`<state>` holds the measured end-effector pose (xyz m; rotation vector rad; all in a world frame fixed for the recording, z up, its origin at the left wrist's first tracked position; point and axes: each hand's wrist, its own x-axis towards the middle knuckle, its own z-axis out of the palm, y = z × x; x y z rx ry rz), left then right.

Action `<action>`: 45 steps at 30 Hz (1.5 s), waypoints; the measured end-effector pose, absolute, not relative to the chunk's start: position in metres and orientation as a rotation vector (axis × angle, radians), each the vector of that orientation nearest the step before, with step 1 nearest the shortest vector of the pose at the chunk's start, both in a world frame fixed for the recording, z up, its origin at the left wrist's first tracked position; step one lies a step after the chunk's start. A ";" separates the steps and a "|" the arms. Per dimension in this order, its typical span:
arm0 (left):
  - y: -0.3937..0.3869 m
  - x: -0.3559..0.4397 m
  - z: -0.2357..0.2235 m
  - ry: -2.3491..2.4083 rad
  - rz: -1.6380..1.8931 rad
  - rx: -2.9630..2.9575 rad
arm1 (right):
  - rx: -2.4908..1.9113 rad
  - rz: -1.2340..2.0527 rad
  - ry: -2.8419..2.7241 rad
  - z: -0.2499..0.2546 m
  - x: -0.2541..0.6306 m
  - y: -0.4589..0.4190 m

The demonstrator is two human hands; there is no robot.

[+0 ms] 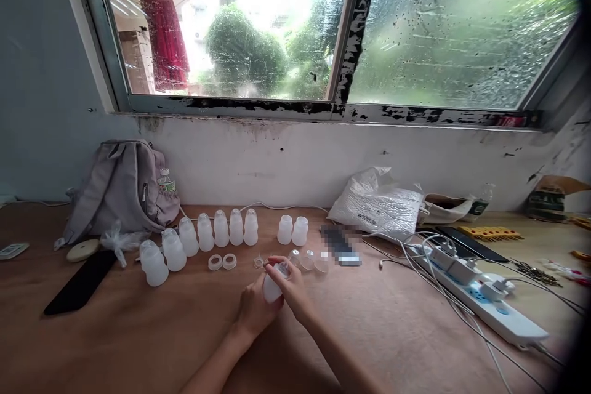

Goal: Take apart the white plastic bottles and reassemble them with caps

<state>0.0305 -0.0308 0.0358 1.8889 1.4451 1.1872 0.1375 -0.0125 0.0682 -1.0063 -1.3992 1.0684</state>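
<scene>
A small white translucent baby bottle [271, 289] is held over the front middle of the table. My left hand [255, 306] wraps round its body. At its top, the fingers of my right hand [292, 286] are closed on the bottle's upper part; what lies under them is partly hidden. Just beyond my hands are a small clear nipple [258, 262] and several clear domed caps [307, 260]. Two white collar rings [222, 262] lie to the left. Assembled bottles with clear caps [220, 229] stand in a curved row at the back left. Two uncapped bottles [292, 231] stand behind my hands.
A grey backpack [120, 188] leans at the back left, near a black flat object [80, 283]. On the right are a silver padded bag [376, 206], a pixelated patch, and a white power strip [498, 314] with tangled cables. A window and wall border the table's back.
</scene>
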 end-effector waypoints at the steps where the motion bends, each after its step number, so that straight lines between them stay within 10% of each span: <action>1: -0.030 0.031 0.035 1.375 1.187 1.833 | -1.012 1.084 -1.363 0.067 0.136 -0.012; 17: -0.040 0.027 0.047 0.221 0.790 0.684 | -0.801 1.424 -1.385 0.073 0.172 -0.002; 38: -0.019 0.000 0.042 0.511 0.520 0.855 | -0.846 1.357 -1.088 0.052 0.183 0.015; 45: -0.007 -0.006 0.048 0.552 1.065 0.729 | -1.082 0.904 -1.454 0.042 0.188 0.018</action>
